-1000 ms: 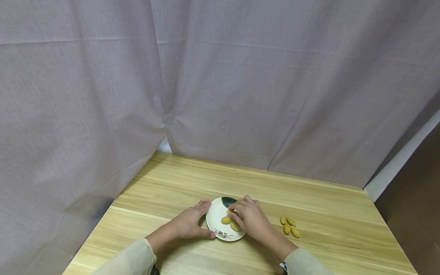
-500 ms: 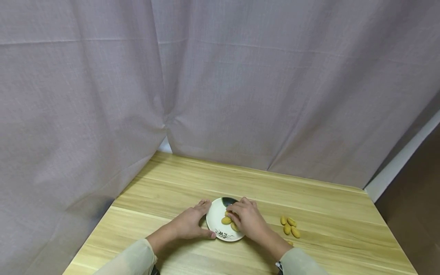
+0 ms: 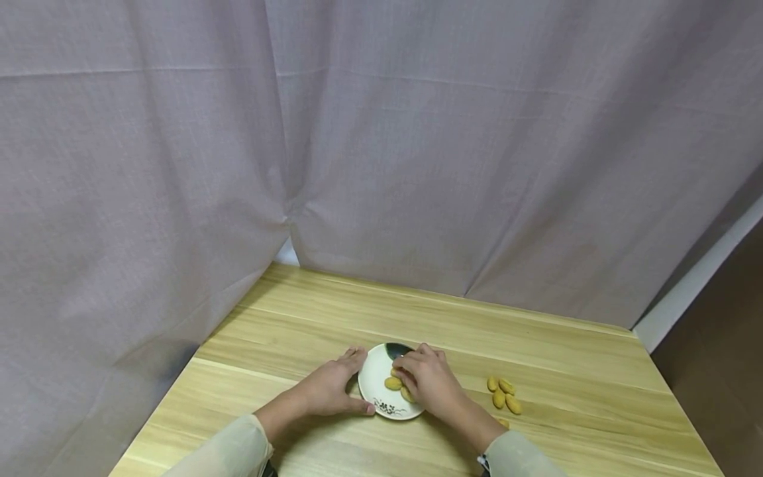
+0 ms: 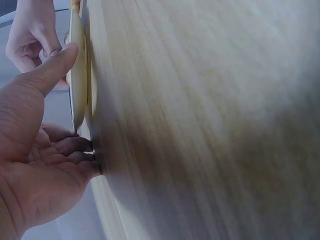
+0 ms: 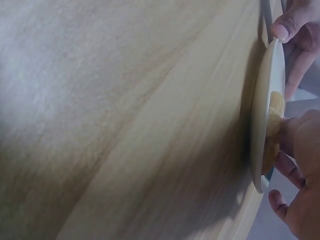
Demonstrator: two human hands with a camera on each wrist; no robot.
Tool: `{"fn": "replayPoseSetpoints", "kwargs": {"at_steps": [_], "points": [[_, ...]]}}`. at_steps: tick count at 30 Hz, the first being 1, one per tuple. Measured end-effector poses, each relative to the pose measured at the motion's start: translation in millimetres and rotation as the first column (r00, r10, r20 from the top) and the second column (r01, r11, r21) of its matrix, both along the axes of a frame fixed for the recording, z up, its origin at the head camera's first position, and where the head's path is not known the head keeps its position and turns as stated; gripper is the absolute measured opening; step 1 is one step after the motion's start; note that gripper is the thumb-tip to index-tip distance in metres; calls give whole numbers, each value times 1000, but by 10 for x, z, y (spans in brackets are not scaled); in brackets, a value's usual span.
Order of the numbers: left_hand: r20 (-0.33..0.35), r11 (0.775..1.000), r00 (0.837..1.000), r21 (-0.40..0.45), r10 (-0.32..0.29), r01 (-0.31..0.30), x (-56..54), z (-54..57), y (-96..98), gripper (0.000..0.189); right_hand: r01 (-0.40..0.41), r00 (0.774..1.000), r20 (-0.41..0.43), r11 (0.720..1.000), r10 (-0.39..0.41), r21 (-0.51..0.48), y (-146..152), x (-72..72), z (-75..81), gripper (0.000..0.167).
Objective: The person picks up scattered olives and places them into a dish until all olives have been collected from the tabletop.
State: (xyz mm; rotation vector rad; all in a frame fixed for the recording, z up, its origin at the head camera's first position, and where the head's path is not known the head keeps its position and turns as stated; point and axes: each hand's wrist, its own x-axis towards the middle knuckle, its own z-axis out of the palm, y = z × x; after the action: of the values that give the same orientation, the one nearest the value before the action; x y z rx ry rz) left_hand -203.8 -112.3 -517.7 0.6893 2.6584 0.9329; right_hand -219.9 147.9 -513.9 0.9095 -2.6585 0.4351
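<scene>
I have left hand (image 3: 336,387), fingers spread, touching the plate (image 3: 372,376) rim; right hand (image 3: 430,379) fingers pinch a yellow oval piece (image 5: 272,134) there.

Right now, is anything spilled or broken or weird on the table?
Nothing really stands out. The plate looks whole where it shows, with yellow pieces on it. Four more pieces lie bunched on the table, and one piece sits apart, partly hidden by the right arm. The bunch looks too neat for a spill.
</scene>
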Motion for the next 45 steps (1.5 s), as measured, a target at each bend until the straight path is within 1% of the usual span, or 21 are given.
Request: {"fn": "replayPoseSetpoints", "kwargs": {"at_steps": [7,12,15,18,21,27,31,34,41,45], "points": [[2,1000,1000,1,-3,3,1,7,8,119,-3,1000,11,1000,3,29,27,38,37,17],[4,1000,1000,-12,2,-2,2,-6,8,120,1,999,33,998,-3,63,99,81,112,24],[6,1000,1000,-15,3,-2,6,-2,8,120,21,999,46,998,-24,66,152,111,166,26],[8,1000,1000,-14,3,-3,11,2,9,120,35,998,51,999,-37,42,208,139,211,28],[7,1000,1000,-13,3,-3,19,6,9,120,38,999,38,999,-39,21,269,168,232,28],[11,1000,1000,2,2,-2,33,20,13,120,44,999,-5,999,-44,9,397,221,236,30],[16,1000,1000,1,3,-3,29,23,17,120,62,998,1,998,-62,-11,483,250,248,30],[16,1000,1000,1,2,-2,19,15,16,119,77,997,7,997,-77,-16,552,270,265,32],[16,1000,1000,7,2,-2,5,-9,-2,120,87,995,-48,996,-89,-30,708,307,285,38],[15,1000,1000,2,3,-3,7,-23,-8,121,97,994,-49,995,-99,-39,794,334,289,40]]}}
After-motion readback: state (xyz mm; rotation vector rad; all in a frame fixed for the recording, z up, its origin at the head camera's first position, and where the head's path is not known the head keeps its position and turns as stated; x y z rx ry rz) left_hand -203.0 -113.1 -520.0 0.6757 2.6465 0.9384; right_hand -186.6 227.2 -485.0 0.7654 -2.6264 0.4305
